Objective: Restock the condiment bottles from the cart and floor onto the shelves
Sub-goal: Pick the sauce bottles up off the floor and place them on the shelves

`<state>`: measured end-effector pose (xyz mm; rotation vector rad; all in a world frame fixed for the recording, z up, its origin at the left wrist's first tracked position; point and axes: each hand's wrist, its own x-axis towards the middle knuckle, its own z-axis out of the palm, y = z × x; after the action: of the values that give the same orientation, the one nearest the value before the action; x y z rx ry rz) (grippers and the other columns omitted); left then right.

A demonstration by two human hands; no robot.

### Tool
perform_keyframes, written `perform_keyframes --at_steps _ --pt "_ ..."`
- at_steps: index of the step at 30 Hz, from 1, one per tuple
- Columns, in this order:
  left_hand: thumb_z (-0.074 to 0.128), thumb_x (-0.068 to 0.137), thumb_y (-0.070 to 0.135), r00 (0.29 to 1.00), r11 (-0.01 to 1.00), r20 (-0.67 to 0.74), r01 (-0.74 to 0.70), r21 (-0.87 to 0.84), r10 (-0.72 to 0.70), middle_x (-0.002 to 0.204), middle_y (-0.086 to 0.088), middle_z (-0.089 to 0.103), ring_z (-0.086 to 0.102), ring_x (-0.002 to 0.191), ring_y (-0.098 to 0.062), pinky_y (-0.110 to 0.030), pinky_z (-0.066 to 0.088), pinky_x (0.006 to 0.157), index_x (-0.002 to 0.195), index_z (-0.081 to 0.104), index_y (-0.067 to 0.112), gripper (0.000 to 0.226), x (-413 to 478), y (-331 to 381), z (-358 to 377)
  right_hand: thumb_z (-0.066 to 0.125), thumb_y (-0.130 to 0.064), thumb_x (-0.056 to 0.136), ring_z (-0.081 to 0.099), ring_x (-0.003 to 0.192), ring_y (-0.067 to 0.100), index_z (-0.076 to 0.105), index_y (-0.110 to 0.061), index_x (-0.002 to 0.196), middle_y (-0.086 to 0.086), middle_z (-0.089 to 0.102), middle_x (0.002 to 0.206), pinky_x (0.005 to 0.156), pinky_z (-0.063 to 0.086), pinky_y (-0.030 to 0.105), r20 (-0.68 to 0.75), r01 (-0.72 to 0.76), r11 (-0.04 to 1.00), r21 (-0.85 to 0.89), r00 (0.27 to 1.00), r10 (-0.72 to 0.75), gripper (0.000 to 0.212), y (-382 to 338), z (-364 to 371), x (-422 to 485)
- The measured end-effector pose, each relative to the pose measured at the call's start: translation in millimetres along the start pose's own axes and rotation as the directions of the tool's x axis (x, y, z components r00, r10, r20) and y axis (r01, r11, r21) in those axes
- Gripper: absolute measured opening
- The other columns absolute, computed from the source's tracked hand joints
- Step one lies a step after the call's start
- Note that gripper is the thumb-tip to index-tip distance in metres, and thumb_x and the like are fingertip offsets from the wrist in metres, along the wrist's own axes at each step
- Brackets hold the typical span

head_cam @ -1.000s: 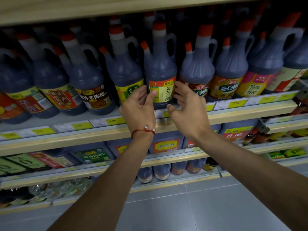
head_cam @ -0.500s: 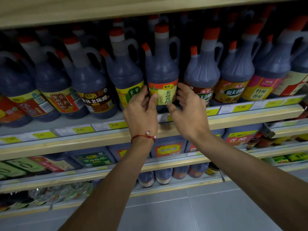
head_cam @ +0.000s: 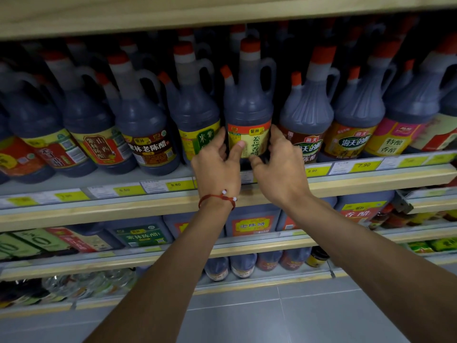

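A tall dark vinegar bottle with an orange cap, side handle and yellow-and-orange label stands upright at the front of the shelf. My left hand, with a red string on the wrist, grips its lower left side, thumb across the label. My right hand grips its lower right side, fingers curled round the base. Rows of similar dark bottles flank it on both sides.
Price tags line the shelf's front rail. Another shelf board hangs close above the bottle caps. Lower shelves hold large square jugs and small bottles. Grey tiled floor lies below.
Both hands have closed in from the shelf edge onto the bottle's lower sides. The view has moved closer to the shelf.
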<state>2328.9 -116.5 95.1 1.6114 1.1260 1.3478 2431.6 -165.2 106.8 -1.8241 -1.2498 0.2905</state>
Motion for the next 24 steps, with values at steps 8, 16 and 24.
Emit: perform_keyframes --at_steps 8,16,24 --pt "0.077 0.091 0.022 1.0 1.0 -0.019 -0.002 -0.028 0.001 0.107 0.016 0.074 0.068 0.101 0.007 -0.014 0.052 0.094 0.125 0.072 0.017 0.035 -6 -1 -4 0.058 -0.021 0.083 0.074 0.101 0.021 0.061 -0.026 0.127 -0.005 0.077 0.099 0.094 0.06 0.044 -0.052 0.063 0.997 0.054 0.997 -0.06 0.044 11 0 -6" --pt "0.074 0.089 0.041 0.999 0.997 0.032 -0.022 0.072 0.019 0.108 0.006 0.077 0.071 0.103 -0.006 -0.029 0.057 0.097 0.124 0.071 0.018 0.042 -8 -2 -6 0.081 -0.023 0.088 0.073 0.1 0.006 0.073 -0.025 0.12 -0.015 0.078 0.103 0.095 0.061 0.042 -0.118 0.083 0.983 0.163 0.991 -0.065 0.033 14 -6 -7" --pt "0.074 0.094 0.026 0.997 0.996 0.076 -0.039 0.08 0.033 0.1 0.022 0.069 0.065 0.095 0.015 -0.009 0.049 0.087 0.12 0.072 0.013 0.029 -4 -2 -6 0.086 -0.012 0.085 0.07 0.099 -0.009 0.076 -0.016 0.122 -0.027 0.069 0.101 0.094 0.06 0.026 -0.187 0.122 0.964 0.237 0.979 -0.078 0.039 13 -8 -9"
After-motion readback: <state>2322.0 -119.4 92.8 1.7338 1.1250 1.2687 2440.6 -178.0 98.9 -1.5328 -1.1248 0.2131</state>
